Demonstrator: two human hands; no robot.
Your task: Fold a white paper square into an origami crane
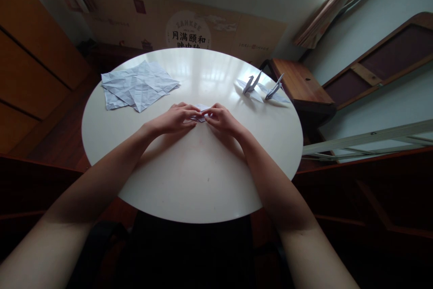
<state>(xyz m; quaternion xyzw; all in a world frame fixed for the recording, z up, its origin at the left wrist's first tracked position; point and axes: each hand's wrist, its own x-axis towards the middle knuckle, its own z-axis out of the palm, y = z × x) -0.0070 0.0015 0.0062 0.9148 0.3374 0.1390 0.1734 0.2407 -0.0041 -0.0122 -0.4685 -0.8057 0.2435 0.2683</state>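
Note:
A small folded piece of white paper (200,117) lies at the middle of the round white table (199,176). My left hand (179,116) is at its left side, fingers bent and closed on the paper's edge. From the right, my right hand (219,117) grips it too, its fingertips meeting those of the left. The fingers hide much of the paper, so its exact fold cannot be made out.
Creased white paper sheets (138,85) are stacked at the table's back left. Two folded paper cranes, one crane (251,87) beside another crane (274,90), stand at the back right. Beyond them is a wooden stool (301,80).

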